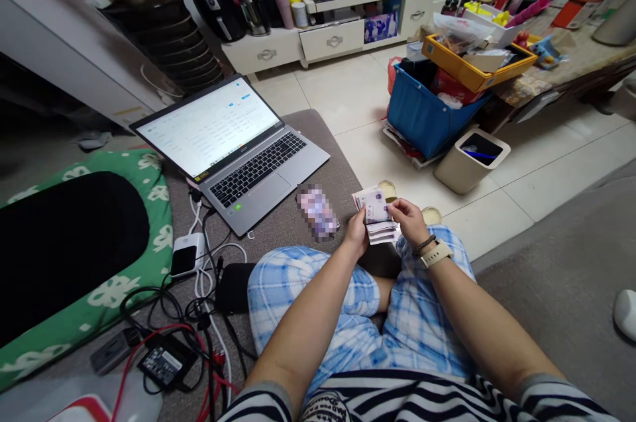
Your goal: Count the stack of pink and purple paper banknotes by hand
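A stack of banknotes (376,207), pale purple and folded over, is held above my lap. My left hand (356,231) is closed around the stack's left side. With thumb and fingers, my right hand (408,218) pinches the right edge of a note at the top. Lower parts of the folded notes fan out below the hands. On the grey cushion left of the notes lies a phone (318,211), its surface blurred out. Beyond it stands an opened laptop (248,167) with its screen lit.
Left of my legs are tangled cables (199,316), a power adapter (167,361) and a white power bank (187,255). A beige bin (460,170) and a blue box (422,114) stand on the tiled floor at right. A white cabinet (330,42) lines the back.
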`<state>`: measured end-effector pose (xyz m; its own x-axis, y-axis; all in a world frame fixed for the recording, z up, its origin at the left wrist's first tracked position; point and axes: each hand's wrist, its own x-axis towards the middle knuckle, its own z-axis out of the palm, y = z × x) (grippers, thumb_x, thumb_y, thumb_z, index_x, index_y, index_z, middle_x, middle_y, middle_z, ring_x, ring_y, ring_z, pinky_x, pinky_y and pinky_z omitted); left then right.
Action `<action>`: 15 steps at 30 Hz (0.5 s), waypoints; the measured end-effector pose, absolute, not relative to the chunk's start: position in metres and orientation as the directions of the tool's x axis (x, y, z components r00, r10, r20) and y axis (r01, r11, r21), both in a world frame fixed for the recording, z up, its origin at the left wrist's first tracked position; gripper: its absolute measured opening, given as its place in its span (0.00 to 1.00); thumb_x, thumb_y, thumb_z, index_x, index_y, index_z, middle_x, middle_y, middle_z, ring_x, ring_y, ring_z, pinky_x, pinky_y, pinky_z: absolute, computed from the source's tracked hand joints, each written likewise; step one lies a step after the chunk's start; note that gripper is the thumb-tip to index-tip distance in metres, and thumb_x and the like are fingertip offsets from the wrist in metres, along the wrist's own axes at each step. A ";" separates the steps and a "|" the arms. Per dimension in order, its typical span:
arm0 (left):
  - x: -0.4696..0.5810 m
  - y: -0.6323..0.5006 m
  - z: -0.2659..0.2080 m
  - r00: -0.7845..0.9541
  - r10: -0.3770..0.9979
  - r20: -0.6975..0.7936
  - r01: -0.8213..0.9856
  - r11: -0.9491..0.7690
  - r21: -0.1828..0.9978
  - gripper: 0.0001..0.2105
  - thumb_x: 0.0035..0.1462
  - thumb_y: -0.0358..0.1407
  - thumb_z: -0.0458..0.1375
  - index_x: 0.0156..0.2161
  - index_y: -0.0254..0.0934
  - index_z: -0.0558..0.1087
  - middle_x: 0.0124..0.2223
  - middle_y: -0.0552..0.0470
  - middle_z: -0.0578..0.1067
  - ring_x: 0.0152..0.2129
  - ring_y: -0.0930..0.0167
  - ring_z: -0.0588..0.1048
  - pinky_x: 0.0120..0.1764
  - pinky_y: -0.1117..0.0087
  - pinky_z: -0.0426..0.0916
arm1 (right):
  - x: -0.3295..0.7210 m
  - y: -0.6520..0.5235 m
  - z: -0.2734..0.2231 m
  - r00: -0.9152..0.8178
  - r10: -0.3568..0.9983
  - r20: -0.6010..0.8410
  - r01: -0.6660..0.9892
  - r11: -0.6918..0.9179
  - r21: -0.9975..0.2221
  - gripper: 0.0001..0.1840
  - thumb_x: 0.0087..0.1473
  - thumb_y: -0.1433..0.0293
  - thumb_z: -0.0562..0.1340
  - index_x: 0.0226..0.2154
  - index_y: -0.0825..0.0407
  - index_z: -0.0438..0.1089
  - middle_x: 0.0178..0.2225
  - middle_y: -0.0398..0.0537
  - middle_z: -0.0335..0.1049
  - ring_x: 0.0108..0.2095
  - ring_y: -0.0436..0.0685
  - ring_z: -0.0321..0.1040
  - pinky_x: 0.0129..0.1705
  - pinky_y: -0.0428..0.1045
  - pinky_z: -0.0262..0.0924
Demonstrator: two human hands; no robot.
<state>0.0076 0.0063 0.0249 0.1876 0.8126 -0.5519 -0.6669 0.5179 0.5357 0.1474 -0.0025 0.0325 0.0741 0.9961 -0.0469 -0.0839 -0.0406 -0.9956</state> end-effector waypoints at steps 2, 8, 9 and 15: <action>0.008 0.006 0.025 0.184 0.813 -0.552 -0.667 0.516 0.537 0.15 0.58 0.40 0.61 0.43 0.28 0.78 0.43 0.38 0.82 0.46 0.57 0.79 0.53 0.58 0.71 | 0.147 -0.002 0.033 0.072 0.996 -0.049 -0.081 -0.043 -0.996 0.19 0.47 0.52 0.68 0.26 0.51 0.68 0.21 0.38 0.60 0.23 0.49 0.53 0.27 0.48 0.49; 0.008 0.006 0.025 0.199 0.814 -0.546 -0.667 0.521 0.532 0.15 0.58 0.41 0.61 0.43 0.29 0.78 0.43 0.39 0.82 0.45 0.58 0.80 0.52 0.58 0.72 | 0.147 -0.002 0.035 0.068 0.996 -0.060 -0.092 -0.053 -0.994 0.20 0.47 0.52 0.68 0.26 0.51 0.68 0.20 0.38 0.60 0.22 0.49 0.53 0.26 0.48 0.48; 0.008 0.006 0.025 0.195 0.815 -0.545 -0.668 0.518 0.535 0.15 0.59 0.41 0.61 0.43 0.29 0.78 0.42 0.39 0.82 0.45 0.58 0.80 0.52 0.58 0.72 | 0.147 -0.002 0.034 0.067 0.996 -0.060 -0.093 -0.053 -0.994 0.20 0.47 0.52 0.68 0.26 0.51 0.68 0.20 0.38 0.60 0.22 0.49 0.52 0.26 0.48 0.48; 0.008 0.006 0.026 0.180 0.809 -0.559 -0.665 0.519 0.537 0.15 0.58 0.40 0.61 0.42 0.28 0.78 0.42 0.38 0.82 0.45 0.58 0.80 0.52 0.58 0.72 | 0.147 -0.003 0.032 0.062 0.996 -0.064 -0.114 -0.056 -0.992 0.18 0.48 0.53 0.68 0.26 0.50 0.68 0.21 0.38 0.59 0.22 0.49 0.52 0.25 0.47 0.47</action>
<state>0.0083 0.0060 0.0262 0.1797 0.8094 -0.5591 -0.6652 0.5187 0.5371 0.1474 -0.0026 0.0321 0.0625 0.9960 -0.0636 -0.1140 -0.0562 -0.9919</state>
